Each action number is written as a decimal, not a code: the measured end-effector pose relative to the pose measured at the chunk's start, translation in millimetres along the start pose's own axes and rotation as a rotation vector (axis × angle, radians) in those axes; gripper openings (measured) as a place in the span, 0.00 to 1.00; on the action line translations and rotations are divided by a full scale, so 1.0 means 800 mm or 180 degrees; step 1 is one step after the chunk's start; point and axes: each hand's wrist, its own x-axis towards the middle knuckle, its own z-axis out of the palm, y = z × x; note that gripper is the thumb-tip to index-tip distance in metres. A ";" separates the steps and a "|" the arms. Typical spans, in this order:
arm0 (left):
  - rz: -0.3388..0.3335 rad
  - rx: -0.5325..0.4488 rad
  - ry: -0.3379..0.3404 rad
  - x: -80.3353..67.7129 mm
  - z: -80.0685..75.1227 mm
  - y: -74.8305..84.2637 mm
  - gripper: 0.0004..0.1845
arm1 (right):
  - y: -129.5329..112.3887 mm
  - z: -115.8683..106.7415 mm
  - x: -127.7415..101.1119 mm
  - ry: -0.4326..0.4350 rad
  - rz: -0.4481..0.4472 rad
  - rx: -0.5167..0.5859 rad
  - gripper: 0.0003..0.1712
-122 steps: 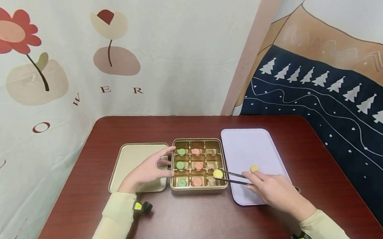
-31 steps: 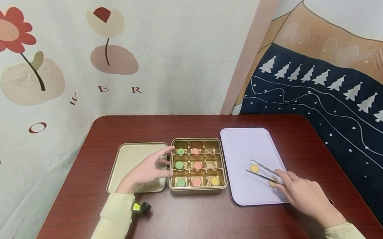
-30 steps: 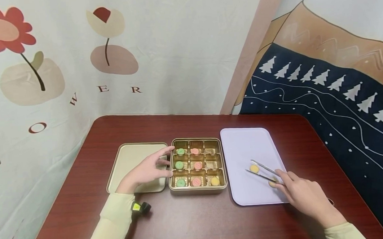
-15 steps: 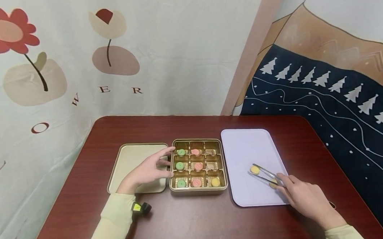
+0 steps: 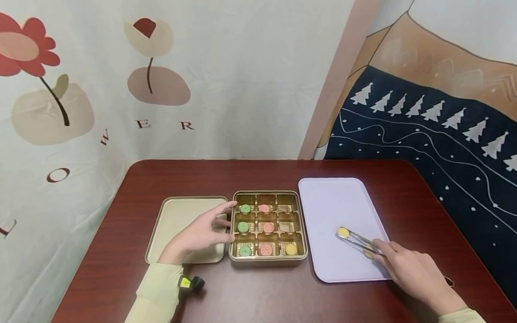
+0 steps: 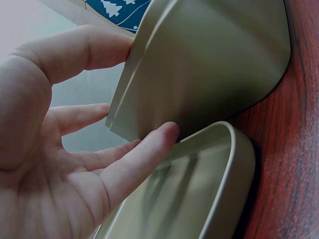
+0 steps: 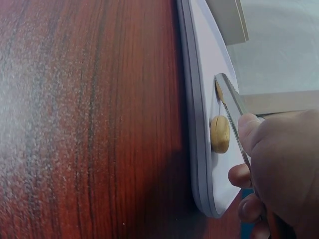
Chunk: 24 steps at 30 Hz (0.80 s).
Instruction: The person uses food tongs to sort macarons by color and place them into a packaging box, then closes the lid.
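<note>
While my left hand (image 5: 197, 232) rests with fingers spread against the gold tin (image 5: 267, 227), touching its left wall above the lid (image 5: 174, 224), my right hand (image 5: 411, 270) pinches the tongs (image 5: 358, 239), whose tips close on a yellow sweet (image 5: 343, 232) lying on the lilac tray (image 5: 331, 201); another yellow piece (image 7: 220, 134) sits beside my fingers.

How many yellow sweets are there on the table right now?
3. One yellow sweet lies in the gold box's near right compartment, one sits between the tongs' tips on the lilac tray, and one lies by the right hand, partly hidden.
</note>
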 end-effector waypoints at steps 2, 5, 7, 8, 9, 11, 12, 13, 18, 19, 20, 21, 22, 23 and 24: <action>-0.0013 0.0005 0.0005 0.001 0.001 0.000 0.52 | -0.001 0.000 0.000 0.0006 0.0007 0.0002 0.25; -0.0002 0.0025 0.0012 0.000 0.001 0.001 0.52 | -0.001 0.000 0.000 0.0001 0.0020 0.0006 0.25; -0.0002 0.0030 0.0020 0.000 0.001 0.002 0.52 | -0.002 0.000 0.000 0.0004 0.0018 0.0002 0.25; 0.0001 0.0034 0.0020 0.000 0.001 0.003 0.52 | -0.002 0.000 0.000 0.0008 0.0017 -0.0004 0.25; 0.0007 0.0033 0.0019 0.000 0.001 0.003 0.52 | -0.002 0.000 0.000 0.0016 0.0012 -0.0007 0.25; 0.0001 0.0016 0.0022 -0.001 0.001 0.003 0.52 | -0.002 0.000 0.000 0.0040 -0.0004 -0.0014 0.25; 0.0006 0.0011 0.0018 -0.001 0.001 0.002 0.52 | -0.002 0.001 0.000 0.0055 -0.0015 -0.0014 0.25; 0.0024 0.0018 0.0011 -0.001 0.001 0.002 0.52 | -0.003 0.001 -0.001 0.0066 -0.0025 -0.0012 0.25; 0.0073 0.0020 -0.0001 0.000 0.001 0.001 0.52 | -0.004 0.002 0.000 0.0132 -0.0063 0.0015 0.25; 0.0072 0.0025 0.0001 0.000 0.001 0.001 0.52 | -0.004 0.002 0.000 0.0146 -0.0066 0.0016 0.25; 0.0058 0.0020 0.0004 0.000 0.001 0.001 0.52 | -0.004 0.002 0.001 0.0171 -0.0070 0.0021 0.25; 0.0056 0.0025 0.0004 0.000 0.001 0.001 0.52 | -0.004 0.002 0.001 0.0193 -0.0073 0.0028 0.25; 0.0068 0.0034 -0.0002 0.000 0.001 0.001 0.52 | -0.004 0.003 0.001 0.0226 -0.0081 0.0033 0.25; 0.0064 0.0033 -0.0002 0.000 0.001 0.002 0.52 | -0.004 0.003 0.002 0.0259 -0.0089 0.0036 0.25; 0.0061 0.0036 0.0001 0.000 0.000 0.002 0.52 | -0.004 0.003 0.002 0.0283 -0.0093 0.0042 0.25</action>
